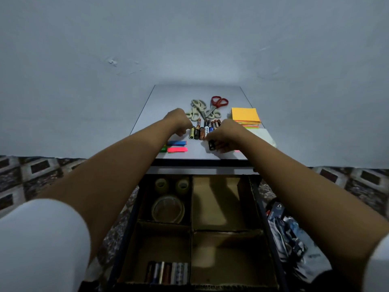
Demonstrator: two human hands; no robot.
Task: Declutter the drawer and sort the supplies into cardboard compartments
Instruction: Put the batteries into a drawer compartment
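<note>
Brown cardboard compartments point(223, 207) sat half empty, lots left on the grey desk point(168, 98); right hand point(227, 133) fingers pinched a small black battery point(211, 145), left hand point(179, 123) unclear.

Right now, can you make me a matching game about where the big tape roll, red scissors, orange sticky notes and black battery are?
Things:
1. big tape roll
2. red scissors
3. orange sticky notes
4. black battery

Places:
A. pinched by the right hand
B. in the far-left cardboard compartment
C. right side of the table
D. far side of the table, next to the grey scissors

Pairs: 1-B, 2-D, 3-C, 4-A
</note>
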